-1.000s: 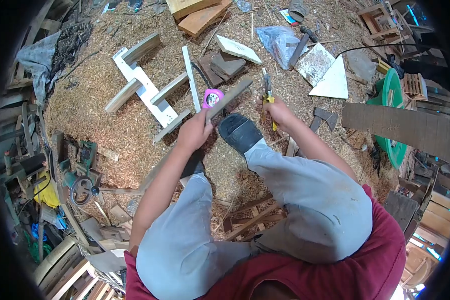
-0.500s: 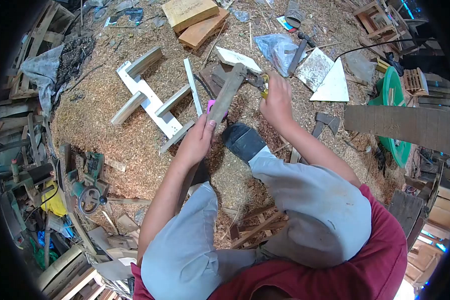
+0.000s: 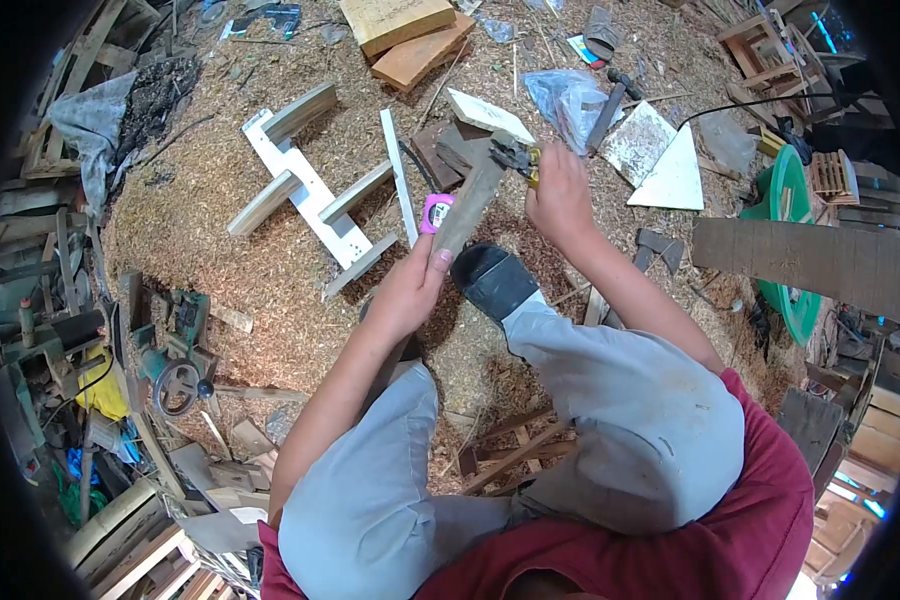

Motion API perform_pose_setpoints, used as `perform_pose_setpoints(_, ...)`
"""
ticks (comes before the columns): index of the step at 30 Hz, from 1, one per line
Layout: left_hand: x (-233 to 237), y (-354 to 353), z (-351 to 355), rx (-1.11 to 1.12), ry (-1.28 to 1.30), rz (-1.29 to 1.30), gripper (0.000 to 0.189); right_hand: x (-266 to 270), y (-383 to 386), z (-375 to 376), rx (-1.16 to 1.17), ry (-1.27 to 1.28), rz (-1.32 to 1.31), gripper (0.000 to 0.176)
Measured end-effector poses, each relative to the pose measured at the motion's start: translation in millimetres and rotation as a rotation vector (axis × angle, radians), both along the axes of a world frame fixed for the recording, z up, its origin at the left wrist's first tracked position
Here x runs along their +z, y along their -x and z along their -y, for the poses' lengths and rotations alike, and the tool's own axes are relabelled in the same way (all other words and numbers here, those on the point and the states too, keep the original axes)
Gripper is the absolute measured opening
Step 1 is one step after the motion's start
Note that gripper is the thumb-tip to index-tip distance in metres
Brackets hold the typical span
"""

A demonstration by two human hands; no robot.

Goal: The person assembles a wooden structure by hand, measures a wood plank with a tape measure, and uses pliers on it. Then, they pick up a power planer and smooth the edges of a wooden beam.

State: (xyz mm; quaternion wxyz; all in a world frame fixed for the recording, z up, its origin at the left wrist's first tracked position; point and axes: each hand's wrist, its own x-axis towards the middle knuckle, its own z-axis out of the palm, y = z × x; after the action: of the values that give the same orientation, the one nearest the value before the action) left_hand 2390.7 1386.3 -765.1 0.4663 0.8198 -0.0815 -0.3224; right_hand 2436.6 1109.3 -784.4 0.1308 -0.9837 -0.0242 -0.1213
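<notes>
My left hand (image 3: 412,288) is closed around the lower end of a narrow wooden board (image 3: 476,200), held at a slant above the sawdust. In my right hand (image 3: 560,198) are pliers (image 3: 513,158) with yellow handles, their dark jaws at the board's upper end. Whether the jaws grip a nail there is too small to tell. A pink tape measure (image 3: 437,213) shows just beyond my left hand, beside the board. To the left lies a white plank (image 3: 315,195) with several wooden pieces attached crosswise. Near it is a thin pale strip (image 3: 398,175).
Sawdust covers the ground. Wood blocks (image 3: 400,25) lie at the back, and a hammer (image 3: 610,112) rests by a clear plastic bag (image 3: 562,100). An axe head (image 3: 658,250) lies at right, near a brown plank (image 3: 800,262) over a green basin (image 3: 785,190). A machine handwheel (image 3: 178,387) stands at left.
The board has turned slightly, showing more of its broad face. My left hand has shifted a little right and down, and more of the tape measure shows. The pliers remain at the upper end.
</notes>
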Motion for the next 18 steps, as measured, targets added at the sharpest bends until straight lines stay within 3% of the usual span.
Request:
perform_pose_setpoints(1,-2.0,2.1,-1.4,-0.02,-0.04,0.039,0.055,0.1,1.0,-0.6,0.005,-0.051,-0.047,0.037)
perform_pose_setpoints(4,-9.8,9.3,-6.9,-0.011,0.067,0.284,0.051,1.9,6.5,-2.8,0.008,-0.175,-0.181,0.03)
perform_pose_setpoints(7,-13.3,7.8,-18.9,-0.05,-0.068,0.251,0.051,4.3,13.0,-6.3,-0.011,-0.222,-0.289,0.028)
perform_pose_setpoints(10,-8.8,8.8,-18.7,-0.098,-0.451,0.19,0.052,-1.2,20.8,-12.3,-0.031,-0.241,-0.37,0.03)
perform_pose_setpoints(11,-21.2,18.0,-19.1,-0.021,-0.469,0.302,0.044,-10.5,24.6,-12.9,-0.035,-0.254,-0.382,0.03)
perform_pose_setpoints(18,-44.6,29.4,-30.2,-0.039,-0.427,0.426,0.047,-10.9,36.6,-9.0,-0.004,-0.327,-0.55,0.032)
